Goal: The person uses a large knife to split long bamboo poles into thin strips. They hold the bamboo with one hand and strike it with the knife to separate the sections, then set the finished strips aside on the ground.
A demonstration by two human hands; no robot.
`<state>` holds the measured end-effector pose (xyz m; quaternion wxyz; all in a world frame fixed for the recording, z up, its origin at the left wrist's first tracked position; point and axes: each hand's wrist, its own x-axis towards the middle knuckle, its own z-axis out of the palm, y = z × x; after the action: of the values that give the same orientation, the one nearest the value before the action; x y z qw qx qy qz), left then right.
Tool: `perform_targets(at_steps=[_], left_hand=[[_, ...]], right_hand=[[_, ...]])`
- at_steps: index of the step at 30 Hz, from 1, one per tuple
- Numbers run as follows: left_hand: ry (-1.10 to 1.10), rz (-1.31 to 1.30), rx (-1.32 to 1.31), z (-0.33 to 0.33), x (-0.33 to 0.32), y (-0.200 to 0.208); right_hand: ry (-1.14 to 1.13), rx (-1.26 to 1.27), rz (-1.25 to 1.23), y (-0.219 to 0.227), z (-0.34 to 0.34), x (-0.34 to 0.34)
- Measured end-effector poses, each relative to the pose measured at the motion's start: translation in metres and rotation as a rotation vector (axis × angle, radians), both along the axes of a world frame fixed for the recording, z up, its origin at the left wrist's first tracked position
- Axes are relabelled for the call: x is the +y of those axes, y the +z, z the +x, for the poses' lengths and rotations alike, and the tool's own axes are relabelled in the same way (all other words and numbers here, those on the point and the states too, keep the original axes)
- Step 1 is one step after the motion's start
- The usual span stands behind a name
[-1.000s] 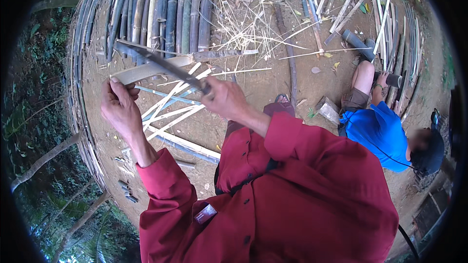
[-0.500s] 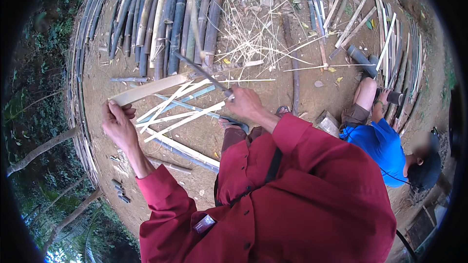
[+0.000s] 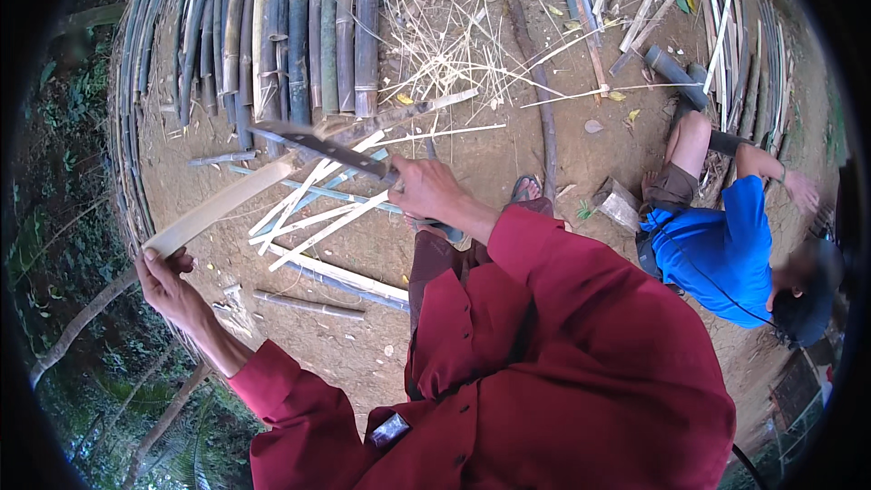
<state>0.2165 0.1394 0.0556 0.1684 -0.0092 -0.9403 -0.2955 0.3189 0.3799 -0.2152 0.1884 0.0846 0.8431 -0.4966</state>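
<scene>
A long pale split-bamboo strip (image 3: 222, 207) slants from the lower left up toward the litter of shavings. My left hand (image 3: 165, 283) is closed on its near end, thumb on top. In my right hand (image 3: 431, 192) is the handle of a machete (image 3: 319, 143), its dark blade pointing left. The blade lies across the strip around its middle in this view; whether its edge is cutting in cannot be made out. Below the blade, several thin pale bamboo slats (image 3: 313, 227) lie crossed on the ground in front of my feet.
Dark bamboo poles (image 3: 299, 36) lie side by side at the far left. Thin shavings (image 3: 454, 50) tangle beyond my right hand, beside a long brown stick (image 3: 537, 82). At right a person in a blue shirt (image 3: 708, 249) sits by more bamboo pieces (image 3: 746, 82).
My left hand has moved left and nearer with the strip. The machete has shifted left, its blade now across the strip. The other person's hand has come off the bamboo and reaches right.
</scene>
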Motion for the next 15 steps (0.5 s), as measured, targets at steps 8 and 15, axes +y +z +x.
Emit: perform_targets(at_steps=[8, 15], left_hand=[[-0.029, 0.104, 0.265, -0.034, -0.004, -0.033], [-0.466, 1.108, 0.194, -0.112, -0.052, -0.06]], right_hand=[[0.008, -0.266, 0.014, -0.061, -0.008, 0.039], [-0.183, -0.297, 0.054, -0.218, 0.004, 0.041]])
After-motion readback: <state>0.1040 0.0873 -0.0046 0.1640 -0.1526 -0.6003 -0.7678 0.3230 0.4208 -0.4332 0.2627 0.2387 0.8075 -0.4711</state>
